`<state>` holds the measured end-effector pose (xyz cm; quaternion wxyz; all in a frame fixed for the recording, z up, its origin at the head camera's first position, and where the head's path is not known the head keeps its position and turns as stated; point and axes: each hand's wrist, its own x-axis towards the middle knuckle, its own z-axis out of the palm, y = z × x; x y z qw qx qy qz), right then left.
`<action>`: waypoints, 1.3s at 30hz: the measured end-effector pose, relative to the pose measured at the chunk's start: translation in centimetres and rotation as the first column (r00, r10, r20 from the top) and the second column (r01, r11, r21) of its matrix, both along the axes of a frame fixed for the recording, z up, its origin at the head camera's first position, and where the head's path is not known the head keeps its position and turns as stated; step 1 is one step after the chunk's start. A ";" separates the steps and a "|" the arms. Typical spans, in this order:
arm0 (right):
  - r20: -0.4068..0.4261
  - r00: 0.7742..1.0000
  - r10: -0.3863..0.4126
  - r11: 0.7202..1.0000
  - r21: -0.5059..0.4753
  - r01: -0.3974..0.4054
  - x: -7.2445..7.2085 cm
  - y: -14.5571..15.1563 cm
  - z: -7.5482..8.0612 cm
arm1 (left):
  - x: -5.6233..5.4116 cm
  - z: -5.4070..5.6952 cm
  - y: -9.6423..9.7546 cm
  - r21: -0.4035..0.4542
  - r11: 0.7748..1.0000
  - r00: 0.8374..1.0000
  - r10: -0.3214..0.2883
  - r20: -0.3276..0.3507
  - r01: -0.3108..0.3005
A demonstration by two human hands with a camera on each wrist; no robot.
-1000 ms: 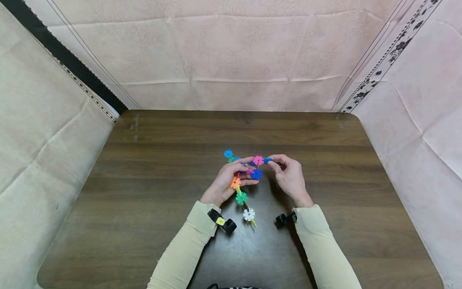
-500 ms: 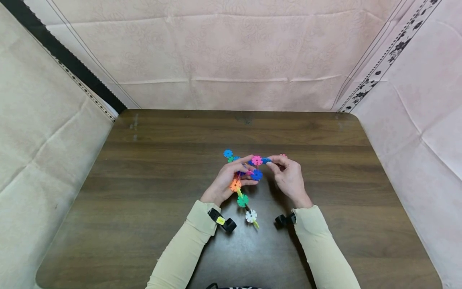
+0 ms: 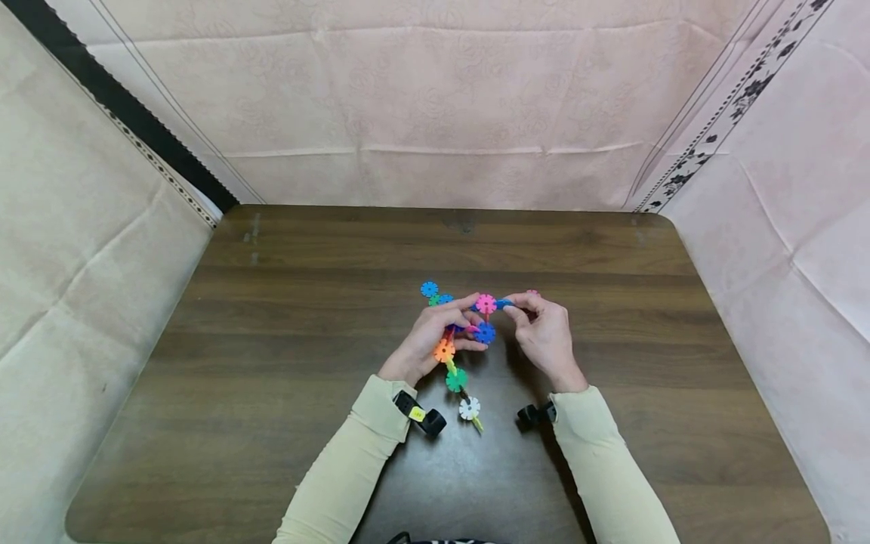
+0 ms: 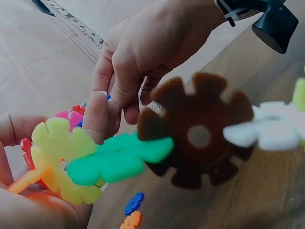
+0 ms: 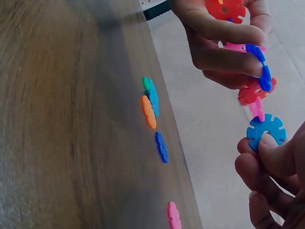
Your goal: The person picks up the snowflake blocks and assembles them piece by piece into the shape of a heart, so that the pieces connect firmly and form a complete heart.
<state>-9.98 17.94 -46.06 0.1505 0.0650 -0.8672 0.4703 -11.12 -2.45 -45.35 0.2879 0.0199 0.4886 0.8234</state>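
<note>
My left hand (image 3: 424, 340) holds a chain of interlocking flower-shaped plastic discs, its fingers round the middle links. From the palm hang an orange disc (image 3: 445, 350), a yellow disc (image 4: 59, 157), a green disc (image 3: 457, 379), a brown disc (image 4: 200, 102) and a white disc (image 3: 469, 409) with a lime one at the end. My right hand (image 3: 544, 332) pinches a blue disc (image 5: 257, 129) between thumb and forefinger. That disc meets the edge of a pink disc (image 5: 256, 109), beside a red disc (image 5: 257, 94). A dark blue disc (image 5: 263, 71) lies along the left fingers.
Loose discs lie flat on the wooden table (image 3: 306, 453) beyond the hands: a light blue disc (image 5: 153, 98), an orange one (image 5: 148, 112), a dark blue one (image 5: 161, 147) and a pink one (image 5: 174, 216). Pale cloth (image 3: 435, 113) surrounds the table's back and sides.
Both hands stay almost in place. The hanging end of the chain swings slightly right, then back. A pink disc beyond the right hand has come into sight.
</note>
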 end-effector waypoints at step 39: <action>-0.132 0.989 0.071 0.997 0.010 -0.070 0.7 -0.9 0.7 | -0.1 0.1 -0.2 -0.191 0.978 0.996 0.086 -0.014 -0.087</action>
